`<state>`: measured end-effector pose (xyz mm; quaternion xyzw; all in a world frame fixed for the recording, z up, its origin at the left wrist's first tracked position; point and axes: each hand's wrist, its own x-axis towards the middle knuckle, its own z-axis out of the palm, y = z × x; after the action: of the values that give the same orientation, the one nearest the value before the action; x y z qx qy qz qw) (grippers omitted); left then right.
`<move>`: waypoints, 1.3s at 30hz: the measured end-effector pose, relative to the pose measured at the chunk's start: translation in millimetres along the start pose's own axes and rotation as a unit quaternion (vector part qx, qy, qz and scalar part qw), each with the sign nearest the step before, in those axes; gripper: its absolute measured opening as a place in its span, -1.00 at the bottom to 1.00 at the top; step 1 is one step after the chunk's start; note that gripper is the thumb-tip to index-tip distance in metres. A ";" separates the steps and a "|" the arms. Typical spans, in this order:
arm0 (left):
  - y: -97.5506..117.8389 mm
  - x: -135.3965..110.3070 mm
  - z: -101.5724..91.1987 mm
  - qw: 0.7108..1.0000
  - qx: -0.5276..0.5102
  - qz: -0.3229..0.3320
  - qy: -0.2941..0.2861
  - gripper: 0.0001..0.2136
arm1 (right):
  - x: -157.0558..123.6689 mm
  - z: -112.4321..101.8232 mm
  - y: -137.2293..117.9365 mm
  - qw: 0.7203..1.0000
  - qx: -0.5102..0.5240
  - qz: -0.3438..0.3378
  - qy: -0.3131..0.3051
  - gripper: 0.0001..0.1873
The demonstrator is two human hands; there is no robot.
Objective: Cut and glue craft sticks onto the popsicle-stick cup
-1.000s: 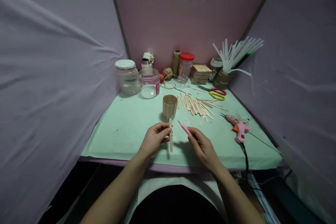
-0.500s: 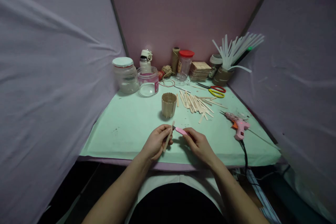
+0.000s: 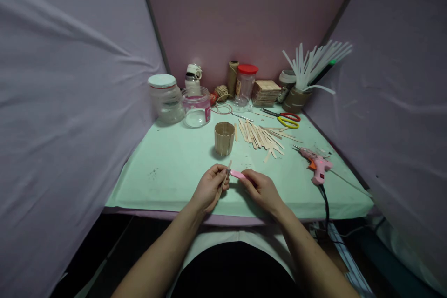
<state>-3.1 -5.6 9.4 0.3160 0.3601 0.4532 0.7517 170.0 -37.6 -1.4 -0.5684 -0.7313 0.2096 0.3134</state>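
The mint-green table (image 3: 164, 181) spreads out ahead, and both hands work over its near edge, close together. The left hand (image 3: 209, 187) is curled tight, thumb and fingers pinched on a flat wooden craft stick (image 3: 224, 178) that tilts up and away, its rounded top end poking out above the fingertips. The right hand (image 3: 261, 189), just to the right of it, is closed around the handle of a small pink craft knife (image 3: 239, 175), which lies nearly level and points left; its tip meets the upper part of the stick, though the blade itself is too small to make out. The stick is pale, bare wood, and most of its lower half is hidden inside the left hand. Straight beyond the left hand stands a little round cup built of upright sticks (image 3: 224, 138), open at the top. Beyond the right hand lies a loose pile of craft sticks (image 3: 260, 137), and well off to that hand's right rests a pink glue gun (image 3: 316, 165) with its black cord running off the table edge.
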 end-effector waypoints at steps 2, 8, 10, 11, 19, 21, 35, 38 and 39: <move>-1.1 0.0 -1.0 1.000 -0.003 0.008 -0.006 -0.70 | 0.0 0.9 0.3 1.000 -0.011 -0.001 -0.003 -0.67; -0.9 0.0 -0.9 1.000 0.005 0.011 -0.010 -0.69 | -1.9 3.4 0.7 0.999 -0.048 0.001 0.020 -0.69; -0.2 0.0 -0.5 1.000 0.012 0.009 -0.010 -0.68 | -3.1 4.5 1.5 0.998 -0.055 0.005 0.036 -0.69; 0.1 0.0 -0.5 1.000 0.017 0.008 -0.010 -0.67 | -3.6 5.1 2.1 0.997 -0.057 0.006 0.042 -0.69; 6.4 6.2 0.0 0.999 0.038 -0.008 -0.026 -0.63 | -5.1 13.6 1.1 0.991 -0.044 0.025 0.121 -0.70; 8.3 6.7 -0.2 0.999 0.040 -0.012 -0.031 -0.62 | -4.1 12.7 1.7 0.991 -0.033 0.032 0.125 -0.71; 18.4 -0.9 1.9 0.981 0.189 0.044 -0.014 -0.75 | -0.3 -0.9 12.5 0.987 0.062 0.036 0.143 -0.73; 12.0 0.2 0.8 0.975 0.214 0.053 -0.003 -0.78 | -2.8 3.4 12.6 0.992 0.038 -0.012 0.118 -0.74; 9.7 -0.1 -0.2 0.975 0.214 0.056 0.001 -0.79 | -3.8 3.9 12.9 0.993 0.025 -0.030 0.113 -0.75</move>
<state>-7.8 -1.9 17.1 0.4888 0.4317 0.4070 0.6396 176.9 -37.7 -13.5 -0.5583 -0.7025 0.1524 0.4142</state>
